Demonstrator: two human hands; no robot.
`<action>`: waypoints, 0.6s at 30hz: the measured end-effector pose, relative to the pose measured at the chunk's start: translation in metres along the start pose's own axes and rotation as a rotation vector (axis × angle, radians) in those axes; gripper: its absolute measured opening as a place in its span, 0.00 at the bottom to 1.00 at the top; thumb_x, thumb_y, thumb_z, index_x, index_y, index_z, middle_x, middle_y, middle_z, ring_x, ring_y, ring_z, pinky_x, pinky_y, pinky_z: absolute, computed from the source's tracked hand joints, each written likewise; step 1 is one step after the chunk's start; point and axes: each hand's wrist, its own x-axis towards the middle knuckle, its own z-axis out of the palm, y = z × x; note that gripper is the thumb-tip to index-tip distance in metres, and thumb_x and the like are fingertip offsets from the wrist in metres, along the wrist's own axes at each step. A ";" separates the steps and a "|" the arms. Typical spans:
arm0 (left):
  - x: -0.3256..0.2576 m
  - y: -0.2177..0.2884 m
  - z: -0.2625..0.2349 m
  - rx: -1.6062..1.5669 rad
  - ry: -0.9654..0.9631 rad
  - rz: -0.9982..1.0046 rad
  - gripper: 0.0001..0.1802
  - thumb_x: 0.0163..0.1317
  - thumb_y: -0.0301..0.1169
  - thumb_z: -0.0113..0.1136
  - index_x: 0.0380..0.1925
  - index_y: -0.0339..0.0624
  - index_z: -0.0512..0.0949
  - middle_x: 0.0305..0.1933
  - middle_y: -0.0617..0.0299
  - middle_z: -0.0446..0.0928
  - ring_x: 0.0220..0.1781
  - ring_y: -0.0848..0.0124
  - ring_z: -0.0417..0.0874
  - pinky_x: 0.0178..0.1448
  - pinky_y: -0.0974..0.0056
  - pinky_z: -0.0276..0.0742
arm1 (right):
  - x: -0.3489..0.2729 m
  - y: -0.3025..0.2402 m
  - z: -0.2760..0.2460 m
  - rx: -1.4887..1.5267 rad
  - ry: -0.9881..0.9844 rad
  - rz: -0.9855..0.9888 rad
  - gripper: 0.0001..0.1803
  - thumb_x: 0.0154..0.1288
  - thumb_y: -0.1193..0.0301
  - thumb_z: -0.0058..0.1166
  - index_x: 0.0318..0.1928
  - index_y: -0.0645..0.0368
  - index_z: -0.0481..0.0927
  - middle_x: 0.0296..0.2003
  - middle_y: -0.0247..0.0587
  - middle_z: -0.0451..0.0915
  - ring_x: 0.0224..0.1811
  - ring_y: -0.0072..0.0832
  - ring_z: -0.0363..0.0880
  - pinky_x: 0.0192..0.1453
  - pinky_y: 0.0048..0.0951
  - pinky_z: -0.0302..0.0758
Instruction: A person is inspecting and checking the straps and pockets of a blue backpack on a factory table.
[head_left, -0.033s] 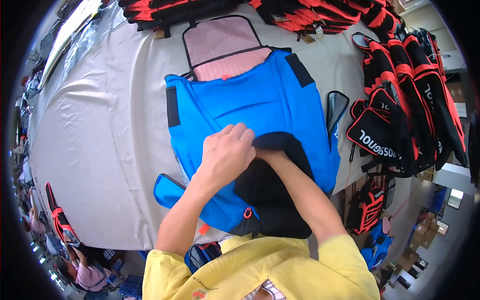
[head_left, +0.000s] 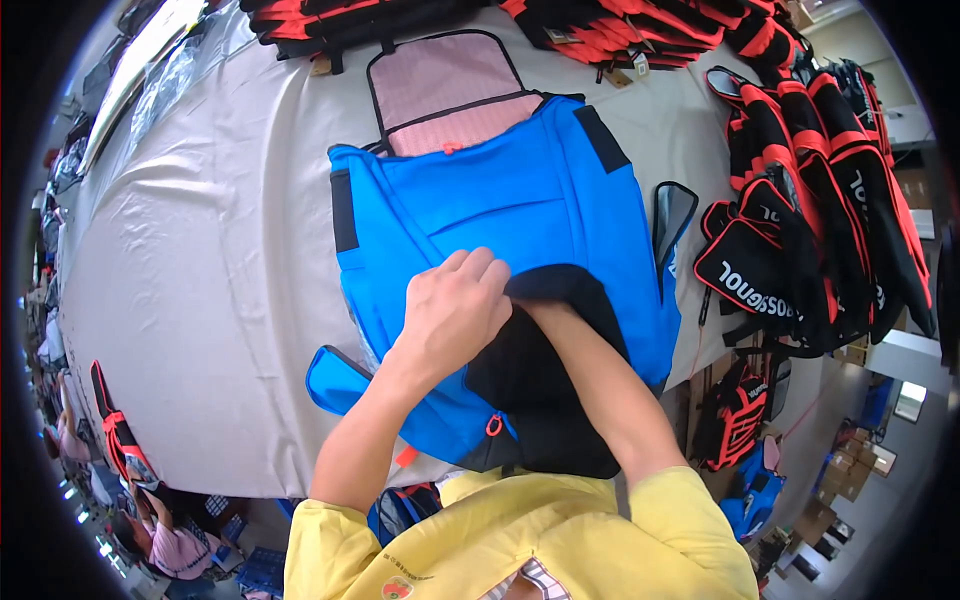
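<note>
A blue backpack panel [head_left: 500, 215] lies flat in front of me, with a pink mesh-lined flap [head_left: 445, 80] folded out at its far end. On its near half is a black fabric piece [head_left: 560, 420]. My left hand [head_left: 458, 305] is closed in a fist at this piece's left upper edge, its fingertips turned under and hidden. My right hand [head_left: 538, 314] reaches beneath the black fabric's curved upper part; only the wrist side shows and its fingers are covered. An orange zipper pull [head_left: 494, 425] hangs near the black piece's left side.
A pale cloth [head_left: 200, 300] covers the table. Stacks of black and orange-red bags [head_left: 620, 35] line the far edge, and more black bags [head_left: 800, 200] are piled at the right. A black and red strap piece [head_left: 118, 430] lies at the left edge. Another person [head_left: 175, 545] is at lower left.
</note>
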 end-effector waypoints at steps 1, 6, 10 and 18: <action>-0.002 0.003 0.002 -0.006 0.033 0.005 0.08 0.59 0.28 0.67 0.32 0.42 0.76 0.35 0.55 0.76 0.40 0.54 0.84 0.39 0.49 0.81 | 0.015 0.009 0.008 0.091 0.081 -0.023 0.23 0.81 0.65 0.53 0.67 0.65 0.83 0.67 0.61 0.80 0.74 0.56 0.76 0.83 0.49 0.70; 0.011 -0.023 0.059 0.054 0.107 -0.034 0.09 0.59 0.28 0.70 0.36 0.45 0.78 0.37 0.57 0.79 0.44 0.56 0.87 0.41 0.50 0.85 | 0.031 0.092 0.054 0.523 0.514 -0.067 0.22 0.87 0.62 0.49 0.64 0.64 0.86 0.68 0.67 0.81 0.73 0.58 0.79 0.79 0.48 0.75; -0.042 -0.080 0.104 0.100 0.042 -0.299 0.11 0.60 0.29 0.71 0.39 0.43 0.78 0.40 0.56 0.81 0.48 0.52 0.89 0.44 0.47 0.86 | -0.131 0.023 0.015 0.066 0.329 -0.238 0.18 0.80 0.64 0.65 0.61 0.61 0.85 0.48 0.62 0.89 0.54 0.63 0.87 0.54 0.56 0.84; -0.022 -0.099 0.143 -0.082 0.174 -0.358 0.12 0.73 0.40 0.70 0.37 0.44 0.81 0.39 0.50 0.86 0.38 0.43 0.90 0.42 0.40 0.85 | -0.281 0.009 0.018 -0.167 0.447 -0.318 0.17 0.59 0.75 0.76 0.47 0.60 0.83 0.32 0.43 0.77 0.38 0.46 0.79 0.47 0.47 0.77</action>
